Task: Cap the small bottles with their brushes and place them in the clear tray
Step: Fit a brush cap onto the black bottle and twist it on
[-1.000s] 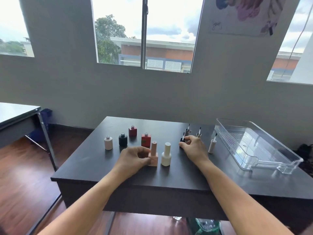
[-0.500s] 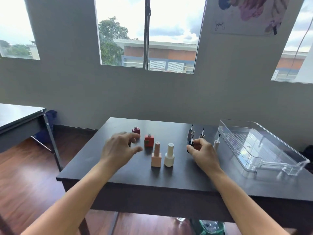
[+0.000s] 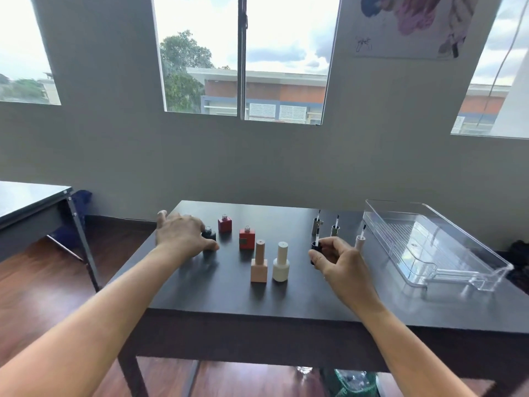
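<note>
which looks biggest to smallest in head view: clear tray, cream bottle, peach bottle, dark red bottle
1. clear tray
2. cream bottle and peach bottle, about alike
3. dark red bottle, though farther away
</note>
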A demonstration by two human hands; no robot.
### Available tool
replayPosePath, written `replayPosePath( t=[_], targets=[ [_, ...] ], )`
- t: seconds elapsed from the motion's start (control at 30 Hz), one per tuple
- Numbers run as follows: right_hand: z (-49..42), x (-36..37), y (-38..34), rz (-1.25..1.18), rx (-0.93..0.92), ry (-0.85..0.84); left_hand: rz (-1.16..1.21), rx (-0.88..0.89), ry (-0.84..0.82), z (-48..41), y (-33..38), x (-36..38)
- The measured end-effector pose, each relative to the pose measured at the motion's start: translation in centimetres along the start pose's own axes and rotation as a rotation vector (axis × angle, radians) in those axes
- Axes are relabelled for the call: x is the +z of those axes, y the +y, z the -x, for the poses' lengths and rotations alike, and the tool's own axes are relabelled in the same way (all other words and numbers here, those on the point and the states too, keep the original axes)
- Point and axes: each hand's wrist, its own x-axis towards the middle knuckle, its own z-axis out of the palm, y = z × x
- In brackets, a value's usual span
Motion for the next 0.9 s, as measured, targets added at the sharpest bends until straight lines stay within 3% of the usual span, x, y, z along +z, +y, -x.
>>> replayPosePath(
  t=[0.23,0.37,0.5,0.7,0.9],
  targets=[
    [0.1,0.0,0.1,-0.006,0.009,0.004,0.095,-0.040,0.021,-0.1,0.7,0.6],
    [0.0,-0.2,-0.2,-0.065,0.022,0.003,0.186,0.007,0.148,0.6,1.1,-0.3],
    [-0.4,-0.5,-1.2,-0.108,-0.006,0.011,0.495,0.047,0.259,2.1,2.0,-2.8],
    [-0.3,-0.5,-4.6,-0.270,-0.076,-0.009,1.081,0.133,0.096,6.0,3.9,-5.3],
    [0.9,-0.5,-7.3,-0.389,-0.166,-0.044,1.198,0.168,0.050,8.5,5.1,-4.2]
  ],
)
